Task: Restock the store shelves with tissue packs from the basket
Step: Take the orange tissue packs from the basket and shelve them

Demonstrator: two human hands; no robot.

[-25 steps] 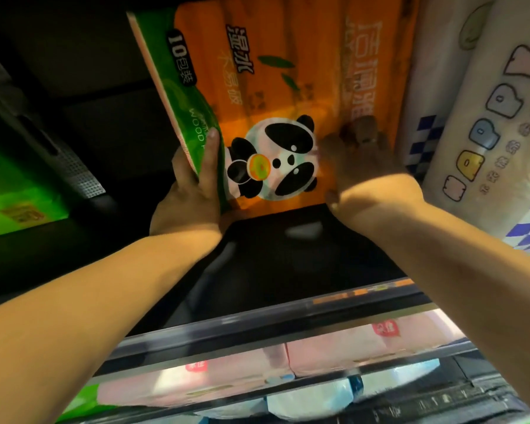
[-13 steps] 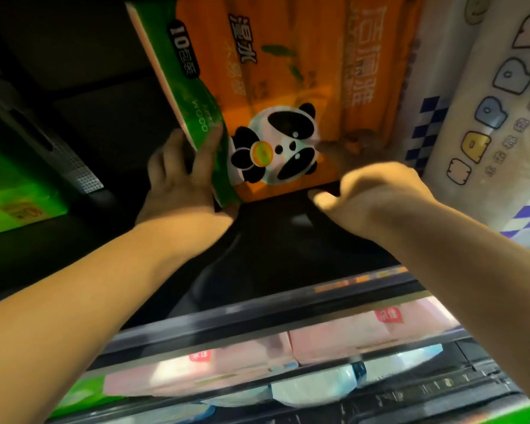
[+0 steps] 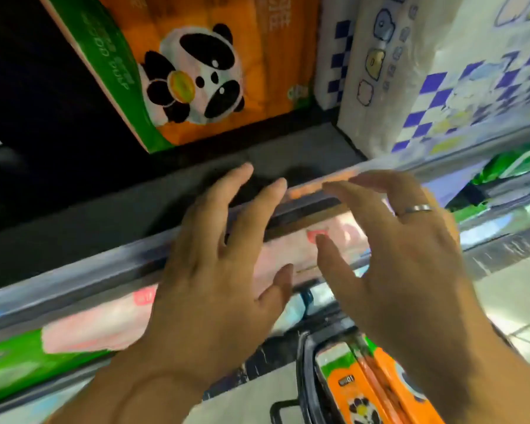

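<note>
Orange panda tissue pack (image 3: 202, 71), "WOOD PULP" on green side, upright near shelf (image 3: 135, 203) front edge. Second pack (image 3: 364, 393), marked "10", inside basket (image 3: 303, 362). Left hand (image 3: 208, 289), right hand (image 3: 404, 270): spread, empty, apart.

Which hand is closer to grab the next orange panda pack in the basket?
Probably the right. The open right hand sits nearly over the orange panda tissue pack in the black basket; the left hand is farther left.

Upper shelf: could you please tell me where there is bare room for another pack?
Free: the dark bay left of the orange panda pack, and the shelf strip before it. Crowded: white packs stand close on its right; pink packs line the shelf below.
</note>
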